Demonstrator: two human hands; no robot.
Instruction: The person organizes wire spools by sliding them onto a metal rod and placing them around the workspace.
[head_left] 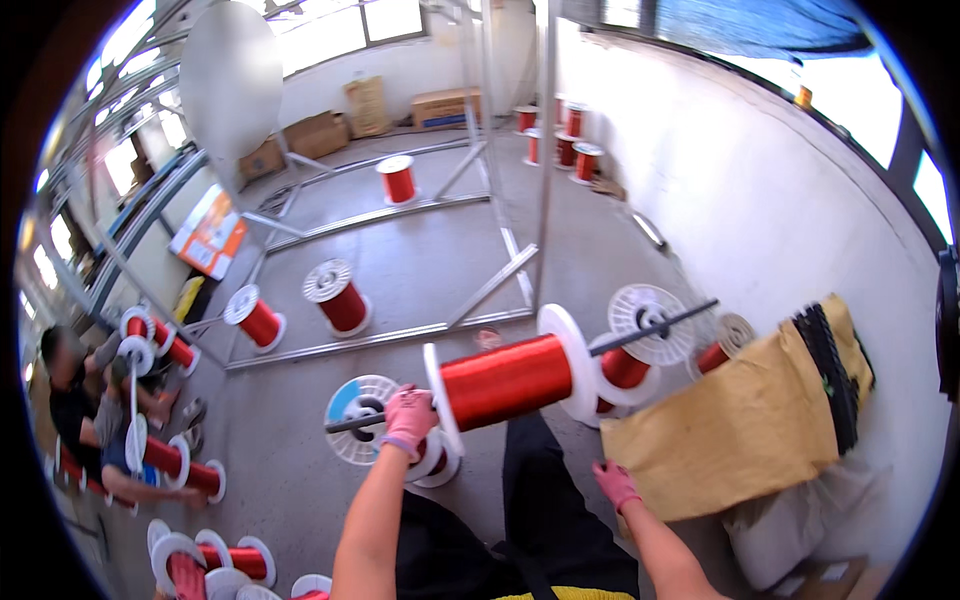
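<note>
A spool of red wire (pixel 508 380) with white flanges lies tilted on its side in front of me. A dark rod (pixel 680 320) passes through its core and sticks out at both ends. My left hand (pixel 408 415), in a pink glove, is closed round the rod by the spool's left flange. Below that hand stands a white-flanged spool (pixel 345 437), partly covered. My right hand (pixel 617 484), also gloved in pink, is at the near left edge of a brown paper sheet (pixel 720 440), its fingers slightly apart and apparently holding nothing.
Right of the held spool stand more spools (pixel 650 325). A bundle of black rods (pixel 828 375) lies on the paper. Ahead is a metal frame (pixel 400 345) with spools inside. At left a person (pixel 85 400) sits among spools; another pink-gloved hand (pixel 185 575) touches spools at lower left.
</note>
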